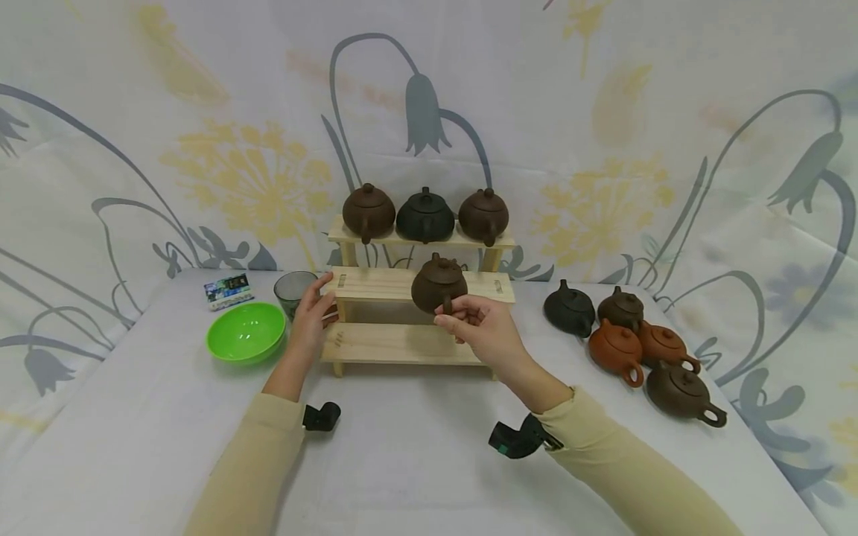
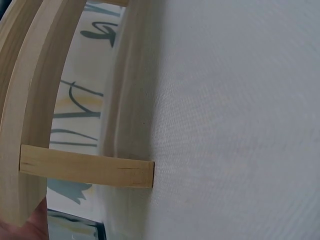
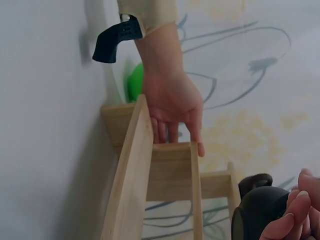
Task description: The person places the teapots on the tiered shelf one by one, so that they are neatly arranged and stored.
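My right hand (image 1: 485, 327) pinches a dark brown teapot (image 1: 437, 286) by its handle, between thumb and fingers. The teapot is upright and overlaps the middle tier of a stepped wooden stand (image 1: 375, 284) in the head view. In the right wrist view its dark body (image 3: 260, 210) shows beside my fingertips. My left hand (image 1: 310, 327) lies against the stand's left end, its fingers fairly straight at the middle tier. On the top tier sit a brown teapot (image 1: 369, 212), a black teapot (image 1: 425, 217) and another brown teapot (image 1: 484, 216).
Right of the stand are a black teapot (image 1: 568, 309), brown teapots (image 1: 680, 391) and reddish teapots (image 1: 613, 348), close together. On the left are a green bowl (image 1: 246, 333), a dark glass cup (image 1: 291, 289) partly behind my left hand, and a small printed packet (image 1: 228, 291).
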The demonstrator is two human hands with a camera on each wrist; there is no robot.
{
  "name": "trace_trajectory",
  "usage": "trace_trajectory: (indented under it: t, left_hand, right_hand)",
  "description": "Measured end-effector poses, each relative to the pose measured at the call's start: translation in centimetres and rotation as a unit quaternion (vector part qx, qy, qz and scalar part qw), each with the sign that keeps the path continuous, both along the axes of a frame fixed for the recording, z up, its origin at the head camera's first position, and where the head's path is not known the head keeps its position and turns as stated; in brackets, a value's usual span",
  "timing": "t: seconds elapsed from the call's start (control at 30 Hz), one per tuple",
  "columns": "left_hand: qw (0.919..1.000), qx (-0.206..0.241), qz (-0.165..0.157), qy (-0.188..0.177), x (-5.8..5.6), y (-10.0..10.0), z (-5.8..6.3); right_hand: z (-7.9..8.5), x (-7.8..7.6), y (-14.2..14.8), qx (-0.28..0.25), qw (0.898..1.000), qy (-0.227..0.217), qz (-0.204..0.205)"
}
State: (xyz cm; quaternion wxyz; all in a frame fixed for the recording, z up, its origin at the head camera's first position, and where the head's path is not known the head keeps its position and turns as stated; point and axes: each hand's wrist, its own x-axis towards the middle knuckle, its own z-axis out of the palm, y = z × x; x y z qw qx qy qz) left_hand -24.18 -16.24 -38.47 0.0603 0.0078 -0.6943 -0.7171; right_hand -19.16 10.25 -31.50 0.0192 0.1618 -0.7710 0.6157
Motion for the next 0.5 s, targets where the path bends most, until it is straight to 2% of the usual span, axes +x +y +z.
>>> trace_trajectory:
  t: [0.5]
  left_hand:
    - [0.9999,0.015,-0.003,-0.001,0.0,-0.1,0.1]
  right_hand:
    - [-1.1,-1.5,-4.9,-0.023,0.999,0.001,0.025]
